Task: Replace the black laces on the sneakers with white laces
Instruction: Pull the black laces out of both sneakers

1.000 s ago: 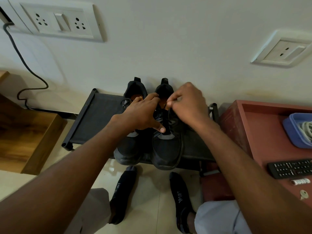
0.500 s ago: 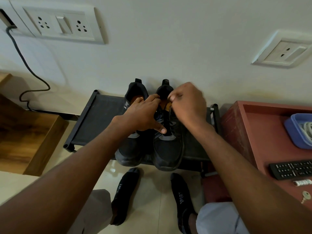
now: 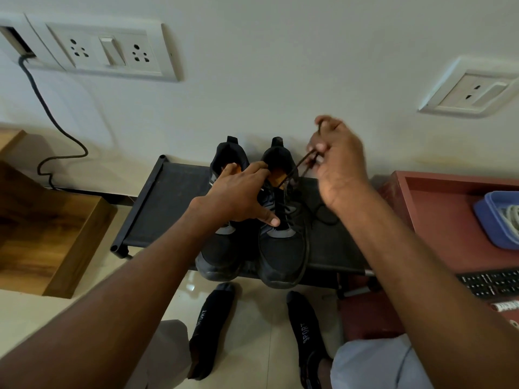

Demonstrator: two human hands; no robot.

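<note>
Two black sneakers stand side by side on a low black rack [image 3: 168,197], toes toward me. My left hand [image 3: 238,195] rests across the collars of both, fingers reaching into the right sneaker [image 3: 280,248] and thumb pressing on its tongue. The left sneaker [image 3: 219,248] is partly hidden under that hand. My right hand [image 3: 337,164] is raised to the right of the right sneaker and pinches the black lace [image 3: 295,171], which runs taut from the upper eyelets. A loop of lace [image 3: 327,214] lies on the rack. White laces [image 3: 511,217] sit in a blue tray.
A red-brown table [image 3: 438,220] on the right holds the blue tray [image 3: 488,220] and a remote [image 3: 491,282]. A wooden box [image 3: 50,234] stands at left. My socked feet [image 3: 213,327] are on the tiled floor. Wall sockets and a cable [image 3: 50,116] lie behind.
My right hand has lifted up and to the right from the shoe's collar, drawing the black lace out with it. My left hand stays on the sneakers.
</note>
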